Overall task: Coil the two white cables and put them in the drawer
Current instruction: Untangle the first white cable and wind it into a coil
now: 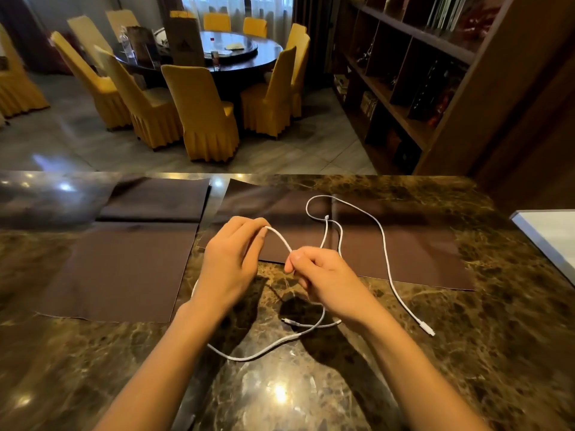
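Both my left hand (231,259) and right hand (323,279) are pinching a white cable (281,239) running left-right, my fingers hiding its grip points.

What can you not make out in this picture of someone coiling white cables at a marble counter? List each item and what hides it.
- Drawer: not in the head view.
- Cable crossings near the right hand: which strand belongs to which cable is unclear.
- Cable stretch under the left hand: hidden by hand and wrist.
- White object at right: cut off by the frame edge.
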